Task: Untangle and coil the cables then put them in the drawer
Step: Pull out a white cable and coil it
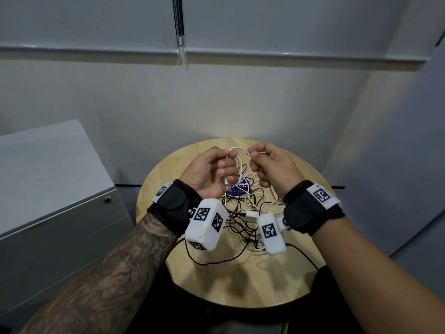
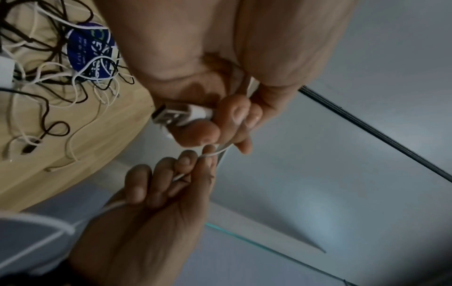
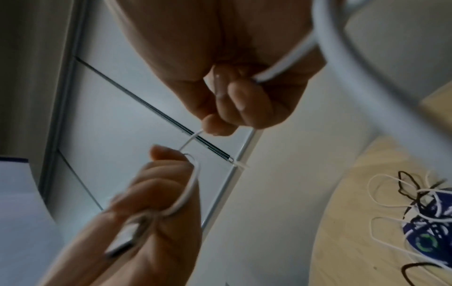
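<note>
The white cable (image 1: 237,150) is being held above the tabletop (image 1: 277,280), arching between both hands. Left hand (image 1: 209,172) is gripping its plug end; right hand (image 1: 272,165) is pinching the cord. It is looking light, limp and tangle-prone, best gripped near the plug.

Tangled cables (image 1: 243,213) crowd the table (image 1: 277,285) centre.

Inside the left hand (image 1: 212,173), curled fingers (image 2: 240,114) cover the white cable (image 1: 237,150) behind its USB plug (image 2: 181,114). The right hand's (image 1: 274,168) fingertips (image 3: 215,123) hide, probably, a pinch on it. Beneath both, tangled cables (image 1: 243,213) blur together.
</note>
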Available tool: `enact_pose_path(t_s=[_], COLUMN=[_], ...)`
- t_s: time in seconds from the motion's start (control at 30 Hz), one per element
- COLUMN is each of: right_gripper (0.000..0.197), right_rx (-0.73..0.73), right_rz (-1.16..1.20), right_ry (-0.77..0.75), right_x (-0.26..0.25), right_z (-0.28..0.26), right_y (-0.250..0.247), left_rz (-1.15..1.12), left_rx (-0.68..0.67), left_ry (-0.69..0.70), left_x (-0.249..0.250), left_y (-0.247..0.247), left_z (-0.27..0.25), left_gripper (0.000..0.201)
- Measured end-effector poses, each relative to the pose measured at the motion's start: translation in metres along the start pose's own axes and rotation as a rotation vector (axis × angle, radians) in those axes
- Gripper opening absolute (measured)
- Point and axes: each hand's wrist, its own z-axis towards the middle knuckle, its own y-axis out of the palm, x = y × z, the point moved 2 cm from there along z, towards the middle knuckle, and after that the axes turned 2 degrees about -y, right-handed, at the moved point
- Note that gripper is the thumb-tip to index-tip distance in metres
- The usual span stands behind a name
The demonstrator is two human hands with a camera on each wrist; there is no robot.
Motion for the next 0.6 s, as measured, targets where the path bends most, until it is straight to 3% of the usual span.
enact_pose_path(t_s=[0.07,0.13,0.27,0.33,0.37,0.47,0.6], right_gripper=[0.009,0.009,0.01,0.008,0.016,0.04,0.052], right_rx=[-0.021,-0.035,0.115,0.213,0.236,0.161,0.044], right_rz=[0.035,0.037,0.054,0.175,0.267,0.541,0.658], right_ry=[-0.005,-0.021,-0.181,-0.26,-0.277,-0.27,-0.271], right_x=[0.005,0.011,0.007,-0.004,-0.011,-0.038,-0.061], right_z=[-0.001,-0.006,-0.011,-0.009,-0.008,-0.011,-0.019], right_y=[0.001,0.008,0.014,0.011,0.009,0.008,0.006], left_rz=[0.005,-0.042,-0.122,-0.132,-0.119,-0.027,0.017], left_rx=[-0.09,-0.112,0.023,0.106,0.147,0.249,0.34], left_ry=[-0.065,-0.041,0.124,0.145,0.141,0.104,0.082], left_x=[-0.003,-0.005,-0.002,-0.004,-0.008,-0.022,-0.024], left_y=[0.009,0.017,0.007,-0.005,-0.01,-0.02,-0.031], left_z=[-0.005,-0.007,0.005,0.011,0.014,0.02,0.025], left_gripper=[0.019,0.014,0.017,0.021,0.022,0.022,0.023])
